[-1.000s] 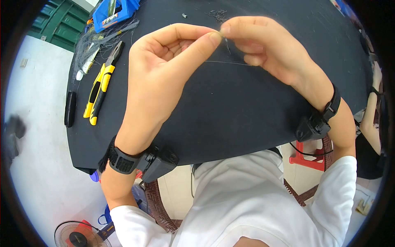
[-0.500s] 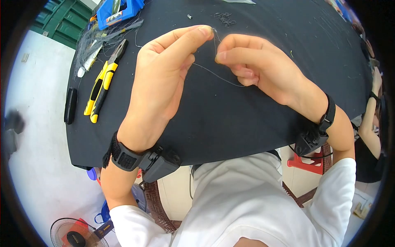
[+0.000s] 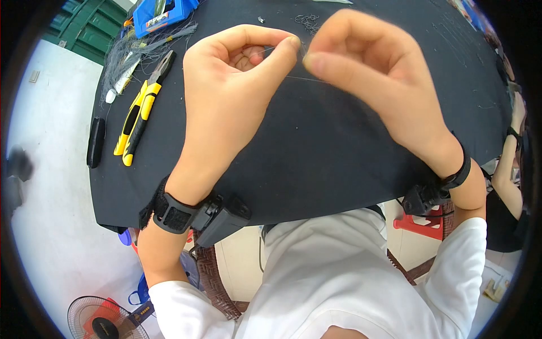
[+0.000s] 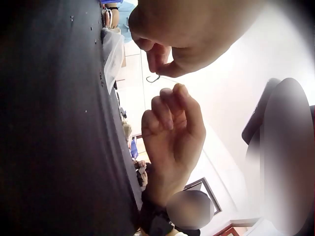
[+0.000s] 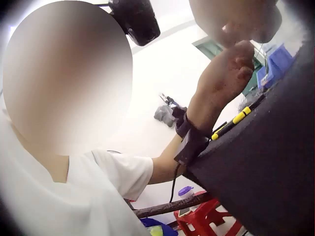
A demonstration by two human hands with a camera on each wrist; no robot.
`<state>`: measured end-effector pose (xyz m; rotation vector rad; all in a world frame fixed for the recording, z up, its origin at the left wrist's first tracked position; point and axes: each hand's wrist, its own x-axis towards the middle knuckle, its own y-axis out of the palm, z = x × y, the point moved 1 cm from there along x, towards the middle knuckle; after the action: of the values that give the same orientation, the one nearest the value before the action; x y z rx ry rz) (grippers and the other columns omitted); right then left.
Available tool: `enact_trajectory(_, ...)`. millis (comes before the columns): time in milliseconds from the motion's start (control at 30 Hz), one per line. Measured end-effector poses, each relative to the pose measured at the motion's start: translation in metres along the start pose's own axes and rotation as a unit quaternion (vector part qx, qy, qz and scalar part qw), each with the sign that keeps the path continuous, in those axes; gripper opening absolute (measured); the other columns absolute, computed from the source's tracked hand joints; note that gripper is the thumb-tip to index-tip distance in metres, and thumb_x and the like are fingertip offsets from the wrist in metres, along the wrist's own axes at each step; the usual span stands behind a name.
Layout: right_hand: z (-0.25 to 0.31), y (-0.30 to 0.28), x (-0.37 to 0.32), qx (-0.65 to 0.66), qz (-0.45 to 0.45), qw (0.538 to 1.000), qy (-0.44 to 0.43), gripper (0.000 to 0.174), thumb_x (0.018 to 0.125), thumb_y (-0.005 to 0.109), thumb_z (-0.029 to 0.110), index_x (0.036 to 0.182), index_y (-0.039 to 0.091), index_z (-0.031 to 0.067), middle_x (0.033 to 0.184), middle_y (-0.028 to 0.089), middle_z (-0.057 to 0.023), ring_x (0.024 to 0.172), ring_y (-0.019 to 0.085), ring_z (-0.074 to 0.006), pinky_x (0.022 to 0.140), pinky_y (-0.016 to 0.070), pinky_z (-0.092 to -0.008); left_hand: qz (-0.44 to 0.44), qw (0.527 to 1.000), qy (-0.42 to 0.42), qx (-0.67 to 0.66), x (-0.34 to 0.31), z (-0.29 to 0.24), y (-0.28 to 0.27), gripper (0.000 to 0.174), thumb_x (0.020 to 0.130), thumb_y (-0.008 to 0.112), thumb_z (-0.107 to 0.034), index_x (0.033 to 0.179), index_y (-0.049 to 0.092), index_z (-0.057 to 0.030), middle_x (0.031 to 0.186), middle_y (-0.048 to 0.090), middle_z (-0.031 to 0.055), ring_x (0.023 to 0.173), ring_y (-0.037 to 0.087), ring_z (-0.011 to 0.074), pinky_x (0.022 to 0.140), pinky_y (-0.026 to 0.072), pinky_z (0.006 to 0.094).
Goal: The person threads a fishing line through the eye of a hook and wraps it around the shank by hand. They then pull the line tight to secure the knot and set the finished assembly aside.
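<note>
Thumb and forefinger of the left hand (image 3: 226, 96) pinch a small dark hook (image 4: 153, 78), which juts from the fingertips in the left wrist view. The right hand (image 3: 384, 85) is just to its right in the head view, thumb and forefinger pinched together on a thin clear line (image 4: 170, 79) that runs between the two hands. A small gap separates the fingertips. More of the line (image 3: 307, 78) stretches behind the hands over the black table (image 3: 293, 164). The exact hold on the hook is hidden by the left fingers.
Yellow-and-black pliers (image 3: 137, 116), a black case (image 3: 96, 143) and a tangle of grey line (image 3: 127, 59) lie at the left. A blue container (image 3: 164, 22) stands at the back left. Dark hooks (image 3: 307, 22) are heaped beyond the hands.
The hands met at the fingertips, then came apart. Since then the right hand has risen and turned, its fingertips higher, and the left hand has shifted slightly up.
</note>
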<state>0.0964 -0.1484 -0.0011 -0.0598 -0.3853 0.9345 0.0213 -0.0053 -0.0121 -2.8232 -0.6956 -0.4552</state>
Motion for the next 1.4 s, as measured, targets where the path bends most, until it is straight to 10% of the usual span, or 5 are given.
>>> enact_trajectory(533, -0.003, -0.028, 0.021, 0.279, -0.042, 0.928, 0.243, 0.010, 0.082, 0.057, 0.012, 0.084, 0.059, 0.0019, 0.060, 0.044, 0.0055, 0.047, 0.030, -0.0033, 0.043, 0.0236, -0.0191, 0.135, 0.990, -0.026, 0.011, -0.005, -0.013, -0.003, 0.016, 0.080, 0.060, -0.009, 0.092, 0.062, 0.0014, 0.081, 0.063, 0.0053, 0.073, 0.057, 0.0060, 0.065, 0.0428, 0.0141)
enact_trajectory(1167, -0.024, -0.003, 0.004, 0.220, 0.055, 0.951, 0.208, 0.008, 0.078, 0.058, 0.015, 0.079, 0.060, 0.0069, 0.062, 0.043, 0.0071, 0.051, 0.031, -0.0007, 0.046, 0.0224, -0.0170, 0.046, 0.973, -0.095, -0.205, 0.002, 0.004, -0.003, 0.017, 0.077, 0.063, -0.009, 0.090, 0.063, 0.0025, 0.080, 0.063, 0.0039, 0.069, 0.054, 0.0034, 0.060, 0.0397, 0.0142)
enact_trajectory(1400, -0.013, 0.002, 0.005, 0.067, 0.028, 0.997, 0.030, 0.007, 0.079, 0.058, 0.014, 0.079, 0.056, 0.0079, 0.062, 0.041, 0.0086, 0.051, 0.030, -0.0012, 0.046, 0.0225, -0.0171, -0.020, 0.996, -0.049, -0.067, 0.000, 0.002, 0.000, 0.014, 0.076, 0.065, -0.010, 0.083, 0.064, 0.0023, 0.066, 0.057, -0.0026, 0.056, 0.046, -0.0008, 0.048, 0.0321, 0.0124)
